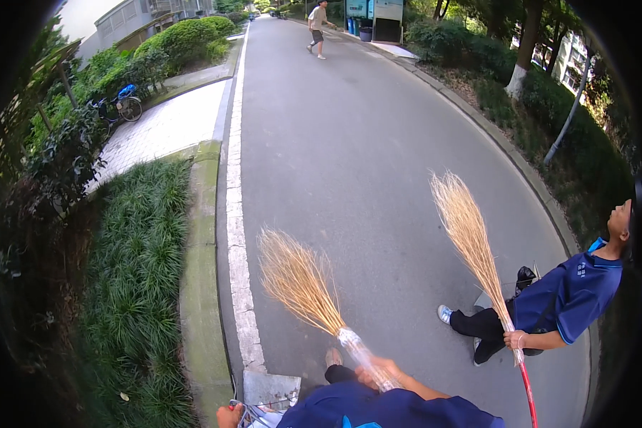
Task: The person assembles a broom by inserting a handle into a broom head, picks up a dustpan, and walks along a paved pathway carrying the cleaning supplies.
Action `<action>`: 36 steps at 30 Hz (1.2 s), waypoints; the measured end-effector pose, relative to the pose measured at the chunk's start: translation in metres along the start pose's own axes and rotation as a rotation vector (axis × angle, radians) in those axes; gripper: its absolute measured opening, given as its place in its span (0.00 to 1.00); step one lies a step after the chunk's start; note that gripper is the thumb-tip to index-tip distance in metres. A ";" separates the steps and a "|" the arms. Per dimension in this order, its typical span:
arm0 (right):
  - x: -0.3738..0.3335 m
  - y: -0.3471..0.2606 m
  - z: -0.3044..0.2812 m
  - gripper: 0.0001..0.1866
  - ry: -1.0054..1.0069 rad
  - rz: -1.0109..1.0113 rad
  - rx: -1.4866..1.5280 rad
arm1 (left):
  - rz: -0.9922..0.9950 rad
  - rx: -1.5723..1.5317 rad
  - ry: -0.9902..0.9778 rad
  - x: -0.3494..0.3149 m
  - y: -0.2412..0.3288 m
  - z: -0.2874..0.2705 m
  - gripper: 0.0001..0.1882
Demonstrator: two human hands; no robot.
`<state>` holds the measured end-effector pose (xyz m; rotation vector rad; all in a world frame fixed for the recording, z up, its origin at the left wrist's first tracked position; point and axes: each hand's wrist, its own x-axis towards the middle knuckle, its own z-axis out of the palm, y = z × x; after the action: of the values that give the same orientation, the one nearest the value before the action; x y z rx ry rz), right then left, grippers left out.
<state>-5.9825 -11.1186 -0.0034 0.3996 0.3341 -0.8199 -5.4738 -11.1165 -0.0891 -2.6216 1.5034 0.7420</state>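
Far left, a grass strip [139, 292] of narrow, arching blades borders a flat, moss-tinted kerb [201, 271]. The left hand [228, 416] is curled at the lower edge beside a small red part and thin pale rods; whether it grips them cannot be told. A worn white line [238, 214] runs along smooth grey asphalt [357, 157]. Next is a dustpan [269, 389] of dull grey sheet, flat and angular. The broom [299, 285] slants up and leftward over the asphalt: stiff, straw-coloured twigs flare into a ragged fan (the neck is bound in glossy, clear wrap). The right hand [379, 372] closes around this wrapped section. Rightward, a co-worker's hand [516, 339] holds a second broom [471, 235], longer and slimmer, with a smooth red handle [527, 392].
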 end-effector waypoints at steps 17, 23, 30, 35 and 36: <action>0.246 -0.235 0.207 0.25 0.055 0.033 -0.072 | 0.050 -0.042 -0.017 0.319 0.260 -0.117 0.26; 0.317 -0.305 0.269 0.23 0.021 0.046 -0.049 | 0.097 0.012 -0.096 0.434 0.336 -0.126 0.27; 0.417 -0.428 0.311 0.22 0.016 0.098 0.004 | 0.002 -0.057 -0.094 0.567 0.429 -0.147 0.26; 0.489 -0.529 0.387 0.24 0.090 -0.042 -0.035 | -0.105 -0.069 -0.074 0.658 0.511 -0.198 0.27; 0.499 -0.550 0.400 0.25 0.034 0.025 -0.009 | -0.114 -0.041 -0.038 0.672 0.531 -0.216 0.27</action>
<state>-6.0282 -11.9605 0.0123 0.4095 0.3634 -0.7872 -5.5441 -11.9966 -0.0679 -2.6790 1.3307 0.8159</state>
